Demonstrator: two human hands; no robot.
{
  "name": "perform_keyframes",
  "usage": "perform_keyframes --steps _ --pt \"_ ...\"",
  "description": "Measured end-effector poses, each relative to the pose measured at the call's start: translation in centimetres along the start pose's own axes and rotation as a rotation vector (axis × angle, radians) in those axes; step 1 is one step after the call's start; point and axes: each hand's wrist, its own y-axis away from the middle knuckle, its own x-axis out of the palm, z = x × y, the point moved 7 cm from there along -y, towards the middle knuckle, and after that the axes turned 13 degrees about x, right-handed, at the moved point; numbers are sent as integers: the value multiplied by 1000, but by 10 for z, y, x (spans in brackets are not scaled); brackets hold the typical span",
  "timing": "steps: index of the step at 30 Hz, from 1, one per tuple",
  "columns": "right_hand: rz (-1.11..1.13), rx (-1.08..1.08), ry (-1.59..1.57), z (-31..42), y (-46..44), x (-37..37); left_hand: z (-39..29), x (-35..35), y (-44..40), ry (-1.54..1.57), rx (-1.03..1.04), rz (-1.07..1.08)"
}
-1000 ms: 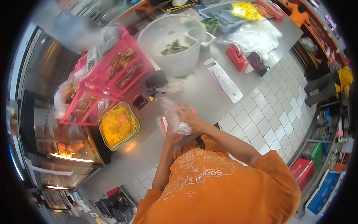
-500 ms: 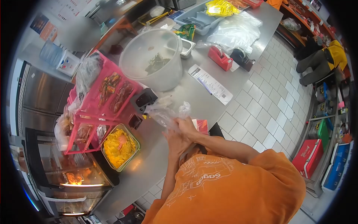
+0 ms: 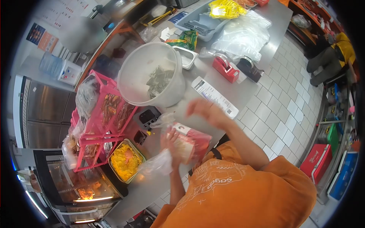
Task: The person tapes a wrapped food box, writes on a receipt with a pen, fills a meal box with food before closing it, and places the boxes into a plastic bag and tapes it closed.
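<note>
My left hand (image 3: 172, 142) is beside a red-and-white package (image 3: 194, 142) near the table's front edge, its fingers curled round part of a clear plastic bag (image 3: 157, 162). The bag hangs down on the left side of that hand, over the bare table. My right hand (image 3: 207, 112) is raised above the table, blurred, fingers apart and with nothing visible in it, close to the printed paper strip (image 3: 215, 97). A second crumpled clear bag (image 3: 163, 120) lies just beyond the package.
To the left are a tray of yellow food (image 3: 125, 161), pink baskets (image 3: 102, 114) and a lit display case (image 3: 81, 186). A large translucent tub (image 3: 150, 76) stands ahead. Tape dispensers (image 3: 226, 70) and clear bags (image 3: 243, 34) are at right. A person in yellow (image 3: 344, 47) bends beyond.
My hands, together on the clear bag before, have separated. My right hand has moved up and right; the bag now hangs at my left hand. The package shows more fully.
</note>
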Motion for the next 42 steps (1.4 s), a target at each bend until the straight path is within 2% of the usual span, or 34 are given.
perform_keyframes --steps 1,3,5,7,9,10,11,13,16,17,18,20,21,23,24,25,26,27,28,30,31,35,36,37,39,40,42 --pt "17 11 -3 -9 -1 -21 -17 -20 -26 -1 109 -3" --pt "92 345 -428 -41 -11 -50 -63 -53 -76 13 289 -30" --pt "495 443 -731 -45 -8 18 -102 -70 -121 45 532 -45" --pt "426 396 -482 -28 5 48 -122 -83 -142 -3 624 -38" --pt "594 172 -493 16 1 68 -131 -95 -153 -79 619 -37" --pt "612 183 -502 34 7 68 -132 -101 -153 -127 580 -40" --pt "346 -218 -88 73 11 53 -133 -106 -151 -177 527 -41" --pt "74 -594 311 111 14 32 -126 -119 -138 -280 387 -49" --pt "-857 -1016 678 163 4 -46 -101 -137 -93 -443 68 -52" --pt "-946 -966 519 178 -16 -83 -88 -142 -69 -488 -69 -40" --pt "-919 -688 509 168 -52 -124 -75 -144 -43 -527 -202 -31" --pt "-700 -343 713 148 -119 -174 -51 -141 21 -569 -484 -1" --pt "-684 -346 708 147 -137 -188 -40 -135 56 -579 -628 29" --pt "-601 -143 823 140 -185 -203 -28 -116 111 -589 -797 66" --pt "-577 -148 827 136 -209 -204 -28 -103 120 -611 -776 48" --pt "-559 -55 918 124 -239 -206 -34 -91 113 -649 -671 -5" --pt "-543 34 1010 110 -270 -209 -44 -76 88 -657 -566 -43" --pt "-512 59 1269 88 -303 -210 -54 -62 62 -668 -458 -76" --pt "-496 53 1275 73 -317 -212 -64 -47 38 -682 -352 -104" --pt "-591 -190 1573 67 -328 -206 -48 2 36 -489 -385 66" --pt "-566 -217 1627 74 -320 -196 -39 23 36 -391 -397 149" --pt "-297 -33 1636 68 -319 -200 -39 116 9 5 -545 467" --pt "-226 -20 1693 67 -319 -200 -34 134 15 9 -544 462" --pt "-215 6 1639 71 -315 -198 -20 139 24 269 -568 57" --pt "-196 25 1601 72 -310 -203 -6 153 46 529 -565 -369" --pt "-240 -3 1595 69 -318 -216 -4 154 54 211 -563 -332" --pt "-231 -50 1566 78 -309 -196 -7 135 59 -120 -569 -308"
